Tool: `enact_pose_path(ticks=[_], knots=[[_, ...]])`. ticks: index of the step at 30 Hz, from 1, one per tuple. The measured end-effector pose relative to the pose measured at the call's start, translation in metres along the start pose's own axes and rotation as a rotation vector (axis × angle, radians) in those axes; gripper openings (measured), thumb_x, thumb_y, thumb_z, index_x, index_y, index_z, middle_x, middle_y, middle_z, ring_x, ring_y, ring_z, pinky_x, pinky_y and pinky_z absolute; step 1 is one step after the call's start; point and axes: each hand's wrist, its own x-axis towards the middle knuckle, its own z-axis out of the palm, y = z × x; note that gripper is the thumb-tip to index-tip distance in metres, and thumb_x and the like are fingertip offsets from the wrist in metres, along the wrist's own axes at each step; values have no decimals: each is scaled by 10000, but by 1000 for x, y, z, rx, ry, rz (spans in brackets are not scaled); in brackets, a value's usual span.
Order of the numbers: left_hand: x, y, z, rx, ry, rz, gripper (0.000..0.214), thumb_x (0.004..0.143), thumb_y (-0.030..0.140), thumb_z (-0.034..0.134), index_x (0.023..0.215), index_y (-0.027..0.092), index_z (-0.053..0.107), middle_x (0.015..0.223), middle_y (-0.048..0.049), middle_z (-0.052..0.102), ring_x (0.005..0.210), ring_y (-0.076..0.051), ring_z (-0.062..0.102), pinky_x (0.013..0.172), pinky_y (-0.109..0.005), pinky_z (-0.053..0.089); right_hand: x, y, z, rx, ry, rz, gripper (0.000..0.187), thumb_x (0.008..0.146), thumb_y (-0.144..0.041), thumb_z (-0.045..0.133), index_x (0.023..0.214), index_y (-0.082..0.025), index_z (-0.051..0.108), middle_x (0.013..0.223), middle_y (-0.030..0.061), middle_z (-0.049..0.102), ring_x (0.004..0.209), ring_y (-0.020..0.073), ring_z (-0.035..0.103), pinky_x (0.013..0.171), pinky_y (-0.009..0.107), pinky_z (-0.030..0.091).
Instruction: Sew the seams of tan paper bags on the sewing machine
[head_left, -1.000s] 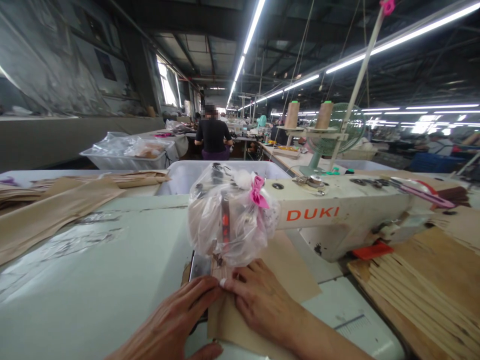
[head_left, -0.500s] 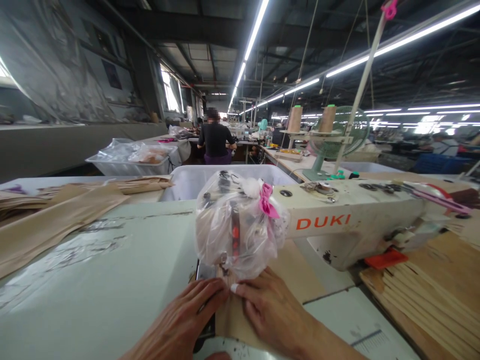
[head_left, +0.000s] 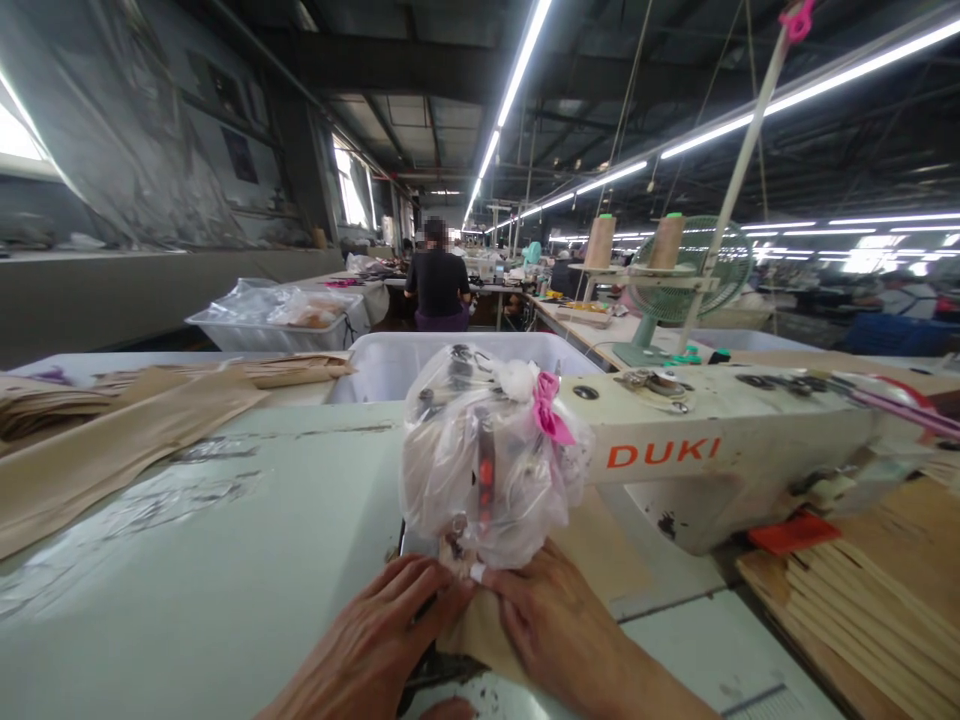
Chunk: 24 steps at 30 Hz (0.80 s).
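Tan fabric strip (head_left: pixel 480 630) lies flat on the sewing machine (head_left: pixel 712 450) bed, directly under the plastic-wrapped head (head_left: pixel 491 455); its long axis runs near-to-far, the far end pointing into the needle area. Left hand (head_left: pixel 375 640) and right hand (head_left: pixel 555 625) both press down flat on it, fingers extended and close together, fingertips almost touching at the presser foot. No pinch, just palm-down pressure on either side of the strip.
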Motion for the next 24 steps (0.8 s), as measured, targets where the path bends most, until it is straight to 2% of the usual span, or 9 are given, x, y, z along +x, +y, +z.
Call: enact_pose_path(ticks=[8, 13, 18, 24], knots=[[-4, -3, 7, 72, 56, 37, 632, 847, 681, 567, 1266, 208, 543, 1105, -76, 718, 968, -238, 683, 853, -319, 579, 1, 5, 3, 27, 41, -14, 464, 864, -72, 517, 1220, -337, 652, 1182, -23, 694, 1146, 197, 594, 1118, 383, 338], [-12, -9, 19, 38, -2, 64, 704, 842, 664, 585, 1396, 247, 462, 1196, -63, 686, 1053, -268, 662, 905, -380, 573, 3, 5, 1, 29, 37, -12, 481, 878, -74, 497, 1276, -318, 616, 1257, -9, 657, 1216, 192, 556, 1126, 368, 338], [-21, -10, 28, 9, -67, -19, 723, 863, 623, 587, 1472, 292, 382, 1325, -74, 604, 1172, -295, 601, 985, -437, 542, 2, 3, 1, 11, 23, -8, 456, 898, -78, 485, 1262, -315, 624, 1228, -3, 669, 1176, 197, 580, 1105, 374, 360], [-30, -8, 34, -21, -122, -67, 769, 881, 612, 570, 1527, 305, 287, 1432, -87, 512, 1272, -305, 529, 1012, -444, 533, 2, 4, 0, -23, 21, -14, 460, 896, -68, 495, 1265, -310, 624, 1192, 12, 681, 1146, 217, 597, 1073, 392, 385]])
